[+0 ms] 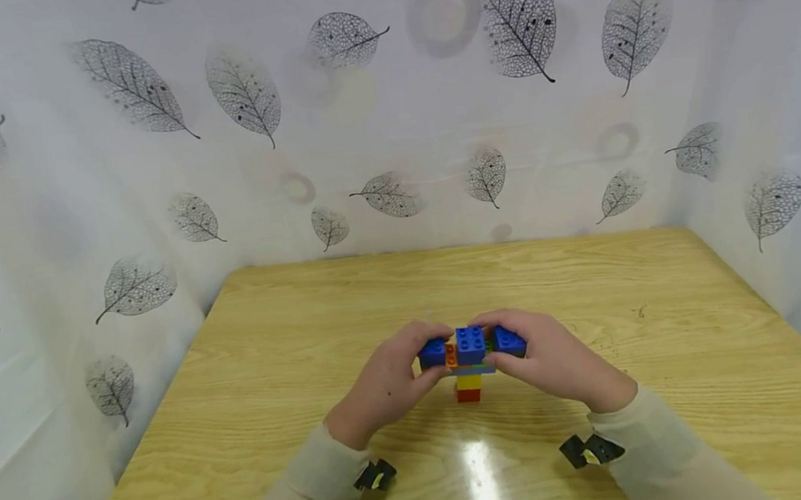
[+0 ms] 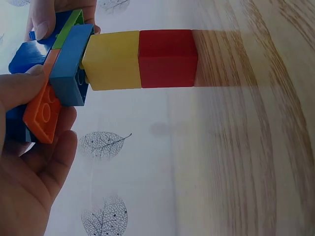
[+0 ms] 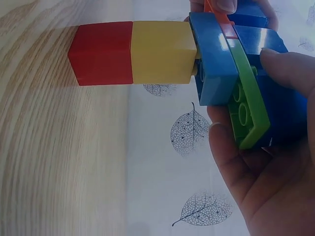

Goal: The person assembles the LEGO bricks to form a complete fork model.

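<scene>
A tower of toy bricks stands upright on the table, built from a red brick, a yellow brick and a wider light blue brick. Across its top lie a thin orange plate and a thin green plate, reaching out to opposite sides. Dark blue bricks sit on these: a middle one, a left one and a right one. My left hand grips the left blue brick between thumb and fingers. On the other side, my right hand pinches the right one. Fingers partly hide both plates.
The wooden table extends around the tower on all sides. Behind it and at the sides hangs a white curtain with a leaf print. Light glares off the tabletop in front of the bricks.
</scene>
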A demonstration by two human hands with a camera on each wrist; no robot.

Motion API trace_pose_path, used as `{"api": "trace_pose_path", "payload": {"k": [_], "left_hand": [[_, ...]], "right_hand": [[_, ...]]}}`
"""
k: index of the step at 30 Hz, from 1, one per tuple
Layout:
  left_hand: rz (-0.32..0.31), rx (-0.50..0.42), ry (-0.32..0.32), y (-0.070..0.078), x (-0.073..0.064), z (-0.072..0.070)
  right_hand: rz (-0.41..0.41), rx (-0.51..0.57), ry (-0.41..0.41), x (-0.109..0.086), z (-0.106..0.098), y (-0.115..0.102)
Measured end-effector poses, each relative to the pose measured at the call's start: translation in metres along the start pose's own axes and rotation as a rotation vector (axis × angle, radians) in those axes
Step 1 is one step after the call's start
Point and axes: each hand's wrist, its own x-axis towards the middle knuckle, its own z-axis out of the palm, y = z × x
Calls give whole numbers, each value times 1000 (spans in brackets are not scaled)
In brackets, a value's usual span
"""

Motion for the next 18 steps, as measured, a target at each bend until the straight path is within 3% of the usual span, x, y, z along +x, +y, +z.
{"api": "trace_pose_path", "payload": {"k": [4,11,15,18], "left_hand": [[-9,21,-16,3,1,-1],[-102,-37,-66,3,0,0],[-77,-17,-54,2,-1,1],[-61,58,-31,6,-1,0]], "right_hand": [[3,-6,-3,0,-1,0],[59,33,-22,-1,2,-1],[41,-17,-20,-2,3,-3],[-4,-54,-8,0,2,-3]]}}
